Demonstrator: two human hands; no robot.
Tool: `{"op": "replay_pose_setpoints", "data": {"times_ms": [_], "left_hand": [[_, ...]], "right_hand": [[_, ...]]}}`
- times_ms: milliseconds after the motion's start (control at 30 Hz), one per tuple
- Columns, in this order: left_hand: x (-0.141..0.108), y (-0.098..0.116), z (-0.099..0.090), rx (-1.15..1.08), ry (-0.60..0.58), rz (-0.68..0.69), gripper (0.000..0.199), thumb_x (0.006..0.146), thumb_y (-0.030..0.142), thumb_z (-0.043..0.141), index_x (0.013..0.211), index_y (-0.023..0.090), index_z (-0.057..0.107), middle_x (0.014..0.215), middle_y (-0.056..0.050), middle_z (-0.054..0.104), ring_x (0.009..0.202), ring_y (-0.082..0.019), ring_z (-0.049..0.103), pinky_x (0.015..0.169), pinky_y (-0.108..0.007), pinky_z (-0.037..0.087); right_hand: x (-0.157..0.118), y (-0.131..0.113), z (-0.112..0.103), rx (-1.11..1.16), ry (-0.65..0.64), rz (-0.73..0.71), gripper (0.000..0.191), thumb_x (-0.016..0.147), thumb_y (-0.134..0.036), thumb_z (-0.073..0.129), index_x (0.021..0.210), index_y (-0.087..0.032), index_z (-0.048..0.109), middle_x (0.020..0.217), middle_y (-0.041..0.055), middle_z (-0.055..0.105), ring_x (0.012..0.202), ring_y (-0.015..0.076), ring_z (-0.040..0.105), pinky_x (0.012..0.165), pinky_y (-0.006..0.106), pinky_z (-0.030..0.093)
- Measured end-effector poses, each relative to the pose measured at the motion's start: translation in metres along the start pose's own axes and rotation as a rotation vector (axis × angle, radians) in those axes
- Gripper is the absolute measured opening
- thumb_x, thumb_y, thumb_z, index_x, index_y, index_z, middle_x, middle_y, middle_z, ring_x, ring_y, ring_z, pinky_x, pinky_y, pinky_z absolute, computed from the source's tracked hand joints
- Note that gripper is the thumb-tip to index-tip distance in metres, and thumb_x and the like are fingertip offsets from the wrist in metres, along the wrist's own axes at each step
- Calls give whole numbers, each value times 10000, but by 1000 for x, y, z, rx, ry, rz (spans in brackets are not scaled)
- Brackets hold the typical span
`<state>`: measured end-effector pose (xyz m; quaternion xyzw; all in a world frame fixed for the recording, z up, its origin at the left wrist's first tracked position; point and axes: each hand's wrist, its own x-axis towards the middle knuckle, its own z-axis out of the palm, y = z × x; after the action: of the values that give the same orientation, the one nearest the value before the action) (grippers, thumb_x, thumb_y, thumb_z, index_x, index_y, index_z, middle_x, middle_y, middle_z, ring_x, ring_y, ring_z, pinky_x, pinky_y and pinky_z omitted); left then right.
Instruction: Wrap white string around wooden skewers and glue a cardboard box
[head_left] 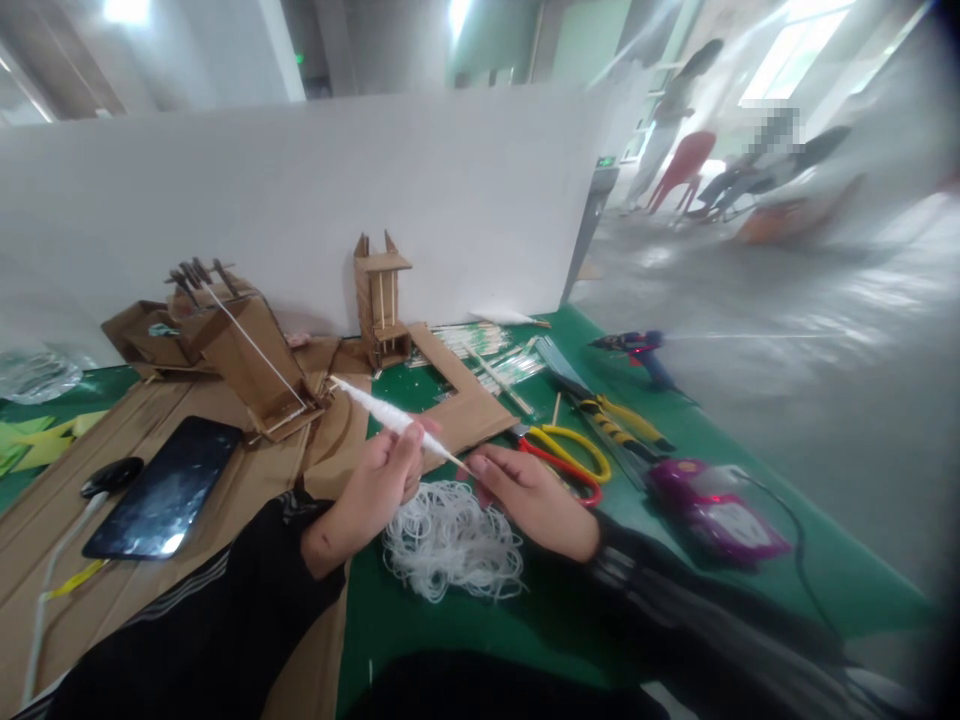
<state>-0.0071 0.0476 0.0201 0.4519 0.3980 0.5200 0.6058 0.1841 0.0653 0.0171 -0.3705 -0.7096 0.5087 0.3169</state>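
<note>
Your left hand (384, 475) grips the white-wound stick (376, 407) at frame centre, its fingers closed about the wrapping; your right hand (532, 495) pinches the bare lower end between its fingers; loose white string (454, 545) lies heaped just below, lower centre, on the green table (405, 628); scissors (604, 463) rest right of centre.

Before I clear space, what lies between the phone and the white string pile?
Head view: the left forearm, above cardboard and a green tabletop strip.
</note>
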Motion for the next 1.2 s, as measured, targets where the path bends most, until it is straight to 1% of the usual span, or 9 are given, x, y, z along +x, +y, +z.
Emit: {"op": "replay_pose_setpoints", "data": {"times_ms": [100, 267, 367, 467, 667, 767, 867, 1067, 1200], "left_hand": [[0, 1, 0, 10, -13, 2, 311, 895, 469, 524, 986, 172, 538, 487, 133, 201, 375, -39, 114, 350, -146, 142], [2, -2, -1, 3, 19, 30, 284, 892, 462, 531, 992, 197, 508, 484, 137, 218, 367, -38, 124, 346, -133, 160], [3, -3, -1, 2, 42, 30, 282, 880, 470, 546, 944, 200, 498, 482, 137, 230, 363, -36, 137, 343, -127, 167], [3, -3, -1, -3, 39, 27, 280, 878, 468, 551, 934, 200, 493, 482, 138, 224, 365, -34, 132, 345, -123, 165], [4, -5, -4, -2, 0, 51, 221, 902, 429, 534, 918, 214, 484, 485, 134, 202, 368, -36, 124, 340, -122, 150], [4, -5, -5, 1, -1, 65, 213, 903, 425, 535, 917, 218, 486, 478, 135, 212, 363, -35, 129, 337, -120, 156], [4, -6, -4, -6, 16, 52, 216, 897, 425, 545, 909, 218, 486, 484, 135, 214, 366, -31, 137, 338, -114, 163], [5, -7, -4, 0, 133, 64, 232, 870, 421, 586, 902, 219, 475, 492, 131, 302, 339, -22, 204, 320, -118, 213], [5, -7, -3, 25, 114, 71, 224, 877, 422, 575, 895, 222, 476, 484, 122, 356, 339, -39, 321, 338, -132, 304]], "right_hand": [[0, 1, 0, -34, -17, 2, 356, 924, -453, 472, 761, -169, 612, 623, 1, 552, 554, 114, 456, 547, 248, 366], [1, 3, 3, 81, 120, 11, 288, 816, -447, 645, 798, -190, 518, 717, -11, 511, 622, 116, 448, 547, 230, 379], [1, 1, 2, 54, 39, 5, 277, 903, -451, 516, 858, -183, 570, 683, -7, 515, 607, 121, 454, 562, 242, 383], [0, 1, 1, -29, -39, 8, 373, 954, -447, 407, 790, -173, 600, 596, -11, 503, 539, 113, 434, 541, 249, 363], [2, 3, -1, -63, 141, -25, 287, 878, -450, 559, 835, -167, 588, 709, 10, 570, 639, 132, 498, 577, 242, 401], [1, 1, -2, -91, 57, 27, 345, 937, -445, 443, 854, -154, 609, 621, -6, 552, 563, 118, 481, 553, 238, 390], [1, 0, -2, -131, 14, 54, 382, 958, -410, 403, 772, -149, 611, 554, -18, 528, 506, 104, 442, 524, 232, 367], [2, 2, -3, -174, 200, -2, 257, 898, -380, 538, 805, -155, 619, 709, 20, 629, 644, 137, 538, 589, 237, 403], [1, 0, -3, -157, 50, 36, 361, 955, -413, 414, 864, -145, 639, 613, 0, 576, 560, 118, 499, 555, 231, 394]]}}
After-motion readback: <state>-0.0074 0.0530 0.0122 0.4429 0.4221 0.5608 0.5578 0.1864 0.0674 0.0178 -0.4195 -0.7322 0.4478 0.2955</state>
